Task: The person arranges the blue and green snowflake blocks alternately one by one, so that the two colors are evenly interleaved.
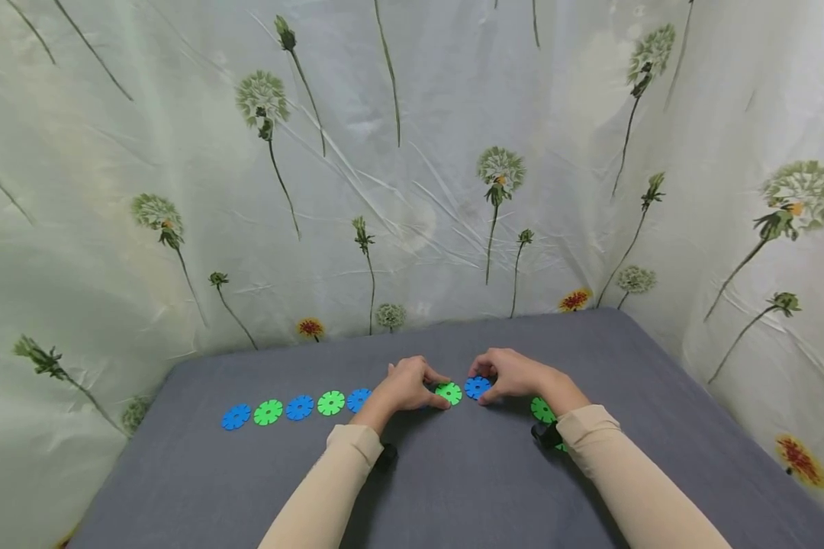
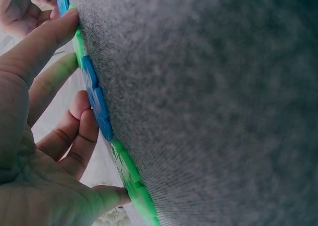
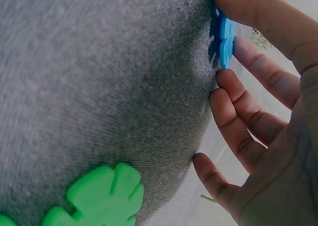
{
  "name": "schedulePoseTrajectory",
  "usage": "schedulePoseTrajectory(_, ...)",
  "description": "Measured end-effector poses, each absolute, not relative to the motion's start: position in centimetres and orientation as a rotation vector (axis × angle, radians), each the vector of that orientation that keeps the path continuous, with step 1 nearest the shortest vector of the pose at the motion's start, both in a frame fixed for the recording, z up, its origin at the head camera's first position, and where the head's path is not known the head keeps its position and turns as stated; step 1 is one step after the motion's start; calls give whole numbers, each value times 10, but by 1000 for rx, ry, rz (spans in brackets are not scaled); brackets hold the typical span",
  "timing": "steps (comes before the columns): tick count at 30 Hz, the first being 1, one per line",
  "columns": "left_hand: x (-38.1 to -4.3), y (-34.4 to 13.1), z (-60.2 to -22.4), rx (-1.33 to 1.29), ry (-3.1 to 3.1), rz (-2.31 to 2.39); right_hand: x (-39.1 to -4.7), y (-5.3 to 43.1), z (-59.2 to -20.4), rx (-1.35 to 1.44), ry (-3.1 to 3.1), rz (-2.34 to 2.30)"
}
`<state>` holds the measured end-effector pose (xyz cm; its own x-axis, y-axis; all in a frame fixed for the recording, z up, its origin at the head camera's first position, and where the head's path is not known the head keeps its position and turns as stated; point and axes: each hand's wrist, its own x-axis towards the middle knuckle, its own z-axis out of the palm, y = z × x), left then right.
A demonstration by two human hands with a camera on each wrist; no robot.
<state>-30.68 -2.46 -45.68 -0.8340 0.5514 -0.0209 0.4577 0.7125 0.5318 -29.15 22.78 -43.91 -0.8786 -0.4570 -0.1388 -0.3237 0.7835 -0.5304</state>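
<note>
My left hand [image 1: 405,385] pinches a green notched plastic disc [image 1: 449,393] by its edges, thumb on the near side and forefinger on the far side. Just to its right, my right hand [image 1: 518,374] holds a blue notched disc [image 1: 477,387] between thumb and forefinger. In the right wrist view that blue disc [image 3: 227,39] stands over its shadow on the cloth. Under the left hand's other fingers lie another blue disc [image 2: 97,97] and a green disc [image 2: 133,179], largely hidden from the head view.
Leftward runs a row of discs in alternating colours, from a blue disc [image 1: 236,417] at the far end. Beneath the right wrist lies a loose green disc [image 1: 542,410], with another partly hidden nearby. The grey cloth-covered table [image 1: 453,488] ends at a flowered curtain [image 1: 426,191].
</note>
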Motion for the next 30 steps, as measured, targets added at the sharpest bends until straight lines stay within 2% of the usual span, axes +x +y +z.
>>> schedulePoseTrajectory(30,-307,-24,-453,804,2730,765,-294,229,-438,-596,2703,-734)
